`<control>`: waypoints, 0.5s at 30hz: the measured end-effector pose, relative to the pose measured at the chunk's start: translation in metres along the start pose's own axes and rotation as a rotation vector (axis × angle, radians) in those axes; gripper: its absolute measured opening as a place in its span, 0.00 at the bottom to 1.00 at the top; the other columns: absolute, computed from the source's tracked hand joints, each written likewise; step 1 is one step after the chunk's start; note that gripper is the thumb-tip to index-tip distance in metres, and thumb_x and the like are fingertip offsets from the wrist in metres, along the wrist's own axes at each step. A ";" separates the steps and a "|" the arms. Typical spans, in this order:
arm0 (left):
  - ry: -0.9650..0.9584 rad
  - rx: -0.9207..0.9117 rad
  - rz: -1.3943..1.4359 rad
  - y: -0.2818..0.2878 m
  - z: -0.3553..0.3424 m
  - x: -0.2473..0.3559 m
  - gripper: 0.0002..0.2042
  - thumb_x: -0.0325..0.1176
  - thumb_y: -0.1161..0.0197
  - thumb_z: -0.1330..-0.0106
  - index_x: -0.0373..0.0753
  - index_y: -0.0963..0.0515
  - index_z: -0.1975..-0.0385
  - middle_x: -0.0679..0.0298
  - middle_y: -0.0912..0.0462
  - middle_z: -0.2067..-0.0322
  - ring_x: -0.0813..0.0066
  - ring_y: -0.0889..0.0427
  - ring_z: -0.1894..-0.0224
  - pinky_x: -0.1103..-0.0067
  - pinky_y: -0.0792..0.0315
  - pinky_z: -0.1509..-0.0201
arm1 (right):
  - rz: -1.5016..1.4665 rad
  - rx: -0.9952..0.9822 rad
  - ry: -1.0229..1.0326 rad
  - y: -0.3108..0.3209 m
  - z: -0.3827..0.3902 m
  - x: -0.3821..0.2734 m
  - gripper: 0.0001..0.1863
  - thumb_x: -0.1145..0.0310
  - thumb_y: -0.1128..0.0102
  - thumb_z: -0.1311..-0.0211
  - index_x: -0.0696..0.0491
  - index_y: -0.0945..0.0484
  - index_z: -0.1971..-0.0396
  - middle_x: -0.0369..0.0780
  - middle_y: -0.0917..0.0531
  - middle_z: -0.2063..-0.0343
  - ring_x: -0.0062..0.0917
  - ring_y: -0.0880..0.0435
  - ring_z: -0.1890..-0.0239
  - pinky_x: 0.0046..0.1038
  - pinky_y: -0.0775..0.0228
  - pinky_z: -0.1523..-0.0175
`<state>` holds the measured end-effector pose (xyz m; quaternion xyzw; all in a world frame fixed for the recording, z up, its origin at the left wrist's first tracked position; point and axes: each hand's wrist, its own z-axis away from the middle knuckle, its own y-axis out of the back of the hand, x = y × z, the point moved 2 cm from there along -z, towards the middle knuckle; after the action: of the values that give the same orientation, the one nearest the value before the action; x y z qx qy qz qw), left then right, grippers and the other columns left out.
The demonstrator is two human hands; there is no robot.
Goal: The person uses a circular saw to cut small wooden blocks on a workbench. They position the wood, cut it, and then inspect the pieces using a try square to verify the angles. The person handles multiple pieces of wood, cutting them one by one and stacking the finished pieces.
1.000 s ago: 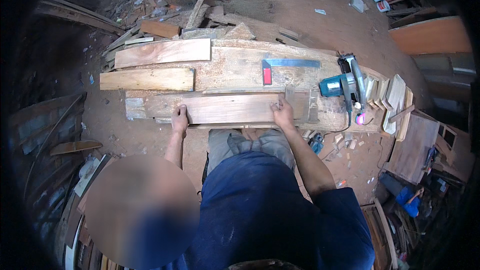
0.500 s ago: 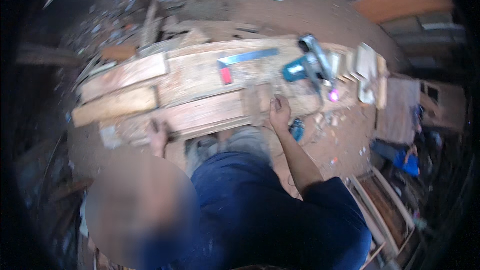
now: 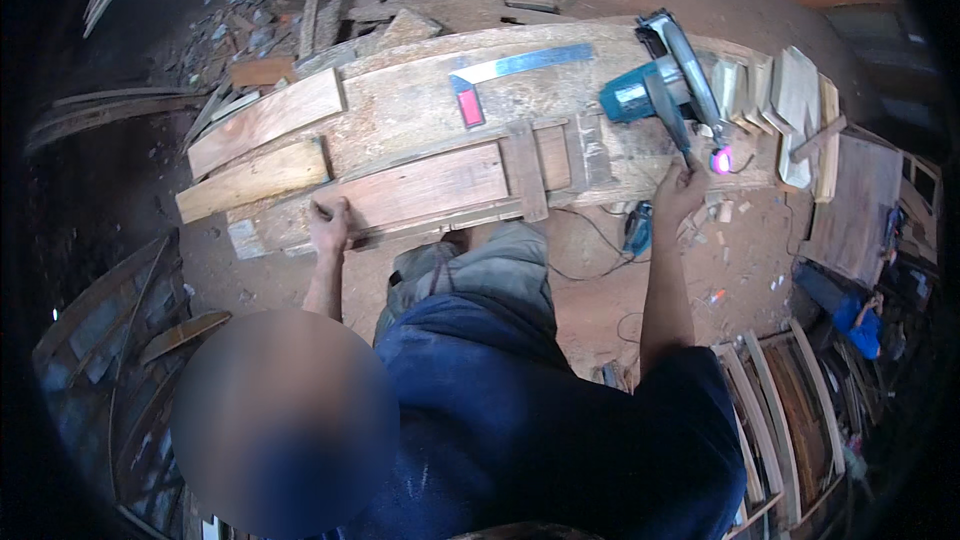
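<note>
At the left end of a reddish wooden board [image 3: 420,187], my left hand [image 3: 332,228] is closed on the board's near corner. The board lies along the workbench's near edge, with a short dark crosspiece [image 3: 526,172] across its right part. My right hand [image 3: 680,192] has its fingers curled at the lower end of the dark handle of a teal circular saw [image 3: 632,93]; the exact grip is partly hidden. The saw rests on the bench. Behind the board lies a try square [image 3: 525,64] with a red stock and metal blade.
Two short planks [image 3: 262,180] lie on the bench's left. Pale wood pieces [image 3: 795,105] stand at its right end, near a glowing pink light [image 3: 721,160]. Under the bench's near edge are a second teal tool [image 3: 637,227] and a cord. Slatted wooden frames [image 3: 790,410] stand lower right.
My right hand has moved right, from beside the crosspiece to the saw's handle. My left hand stays at the board's left end. The whole view has shifted and become sharper.
</note>
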<state>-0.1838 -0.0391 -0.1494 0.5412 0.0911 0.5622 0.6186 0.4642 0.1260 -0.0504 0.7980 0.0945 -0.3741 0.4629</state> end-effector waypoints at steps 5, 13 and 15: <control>-0.025 0.006 -0.076 -0.021 0.042 0.062 0.42 0.50 0.26 0.39 0.25 0.34 0.33 0.38 0.24 0.40 0.50 0.23 0.37 0.66 0.31 0.31 | -0.176 -0.357 0.042 -0.035 0.079 -0.021 0.15 0.73 0.37 0.34 0.59 0.20 0.49 0.47 0.19 0.57 0.36 0.18 0.59 0.34 0.25 0.53; -0.127 -0.136 0.163 -0.076 0.075 0.090 0.35 0.43 0.29 0.36 0.25 0.31 0.34 0.41 0.24 0.41 0.51 0.23 0.38 0.66 0.30 0.32 | -0.144 -0.641 -0.122 -0.087 0.100 -0.023 0.19 0.70 0.38 0.31 0.61 0.22 0.44 0.48 0.16 0.55 0.33 0.16 0.54 0.31 0.24 0.48; -0.105 -0.113 0.112 -0.084 0.078 0.084 0.35 0.41 0.30 0.34 0.25 0.33 0.33 0.42 0.24 0.40 0.52 0.23 0.38 0.66 0.30 0.32 | -0.120 -0.692 -0.123 -0.089 0.091 -0.018 0.22 0.68 0.38 0.28 0.62 0.24 0.39 0.46 0.14 0.52 0.25 0.15 0.54 0.26 0.23 0.48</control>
<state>-0.0479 0.0016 -0.1415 0.5384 -0.0038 0.5710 0.6197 0.3606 0.1052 -0.1243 0.5630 0.2341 -0.3938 0.6879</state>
